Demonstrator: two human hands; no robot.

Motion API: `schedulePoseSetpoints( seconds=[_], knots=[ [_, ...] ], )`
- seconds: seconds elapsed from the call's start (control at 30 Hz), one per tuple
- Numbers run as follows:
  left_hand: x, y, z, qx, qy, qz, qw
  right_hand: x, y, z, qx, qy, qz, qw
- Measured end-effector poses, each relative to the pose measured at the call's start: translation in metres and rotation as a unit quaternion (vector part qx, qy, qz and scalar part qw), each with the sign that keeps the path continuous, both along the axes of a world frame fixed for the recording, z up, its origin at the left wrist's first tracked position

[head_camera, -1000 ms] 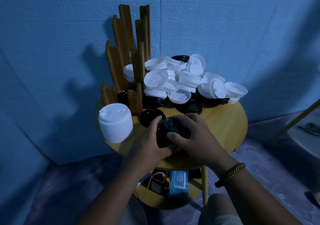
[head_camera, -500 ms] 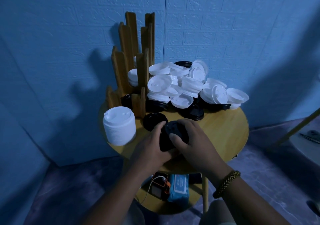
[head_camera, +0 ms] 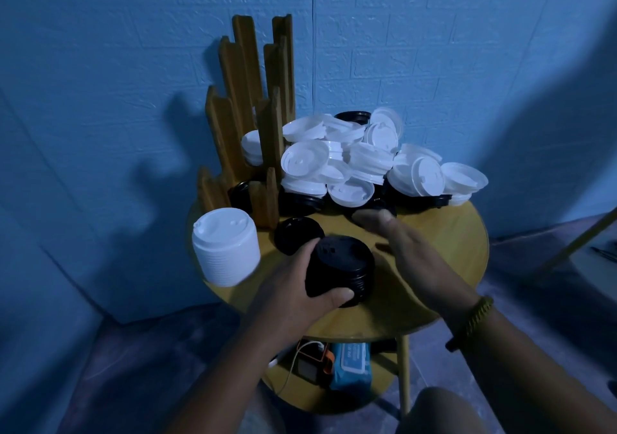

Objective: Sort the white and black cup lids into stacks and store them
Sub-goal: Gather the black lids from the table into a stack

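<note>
My left hand [head_camera: 293, 288] grips a stack of black lids [head_camera: 340, 266] that stands on the near part of the round wooden table [head_camera: 440, 233], thumb curled round the near side and fingers round the far side. My right hand [head_camera: 410, 256] is open and holds nothing, its fingers stretched out flat over the table toward the foot of the mixed pile of lids [head_camera: 350, 160]. The fingertips are blurred, so I cannot tell whether they touch a lid there. A braided bracelet [head_camera: 474, 320] sits on that wrist.

A single black lid [head_camera: 295, 233] lies just behind the black stack. A stack of white lids [head_camera: 227, 250] stands at the table's left edge, beside the wooden rack [head_camera: 250, 116]. White lids lie on top of the pile, with black ones underneath. On the lower shelf [head_camera: 377, 397] lie a blue packet [head_camera: 350, 363] and a small device [head_camera: 314, 365].
</note>
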State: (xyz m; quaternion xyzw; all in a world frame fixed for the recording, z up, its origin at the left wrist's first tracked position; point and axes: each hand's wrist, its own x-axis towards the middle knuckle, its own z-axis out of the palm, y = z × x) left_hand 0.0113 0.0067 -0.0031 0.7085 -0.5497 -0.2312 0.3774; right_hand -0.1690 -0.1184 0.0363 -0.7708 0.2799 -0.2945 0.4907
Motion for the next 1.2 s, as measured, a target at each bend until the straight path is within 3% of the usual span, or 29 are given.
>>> schedulePoseSetpoints(
  seconds=[0.07,0.2,0.43,0.53,0.67,0.8,1.0,1.1,1.2],
  knots=[
    [0.000,0.000,0.001,-0.001,-0.004,0.001,1.000,0.002,-0.026,-0.003,-0.041,0.028,-0.034,0.998],
    [0.004,0.002,0.000,0.008,0.009,-0.001,1.000,0.030,-0.061,-0.021,-0.183,0.207,0.048,0.960],
    [0.008,0.004,-0.002,0.000,0.010,0.000,1.000,0.054,-0.079,-0.025,-0.284,0.274,0.130,0.910],
    [0.007,0.004,-0.002,-0.003,0.008,-0.003,1.000,0.043,-0.076,-0.018,-0.304,0.257,0.108,0.911],
    [0.007,0.004,-0.004,-0.007,0.019,-0.005,1.000,0.001,-0.068,-0.013,-0.313,0.302,0.055,0.899],
    [0.006,0.003,-0.004,-0.006,0.025,-0.008,1.000,-0.032,-0.055,-0.010,-0.309,0.267,-0.026,0.912],
    [0.004,0.003,-0.001,-0.010,0.017,-0.004,1.000,-0.029,-0.033,-0.017,-0.305,0.302,-0.002,0.903],
    [0.005,0.003,-0.002,-0.007,0.018,0.004,1.000,-0.038,-0.028,-0.014,-0.249,0.250,-0.068,0.933],
    [0.004,0.002,-0.002,0.001,0.023,0.003,1.000,-0.038,-0.024,-0.020,-0.253,0.273,-0.131,0.919]
  ],
)
